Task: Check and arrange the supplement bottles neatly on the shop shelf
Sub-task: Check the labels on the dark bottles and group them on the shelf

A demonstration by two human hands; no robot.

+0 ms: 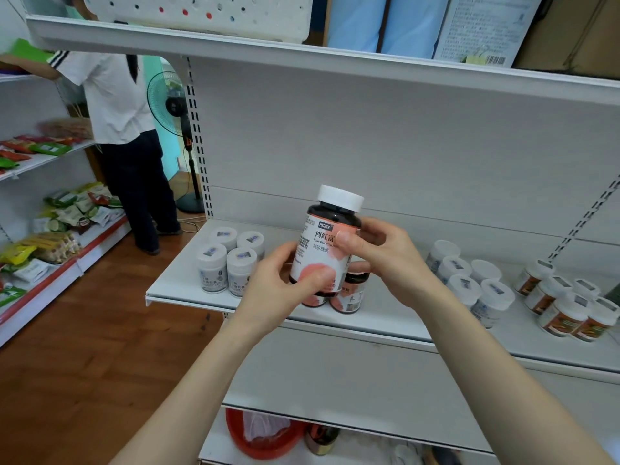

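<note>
A dark supplement bottle (327,229) with a white cap and a pink-and-white label is held upright above the white shelf (188,290). My left hand (285,283) grips its lower part, thumb across the label. My right hand (382,256) holds its right side, thumb on the label's front. Behind and below it, two more bottles of the same kind (349,293) stand on the shelf, partly hidden by the held bottle. A group of several white-capped white bottles (228,260) stands at the shelf's left.
More white bottles (469,280) and several orange-labelled bottles (570,307) stand at the shelf's right. A person (124,129) stands at the left by snack shelves and a standing fan (177,109). A red basin (261,434) lies on the shelf below.
</note>
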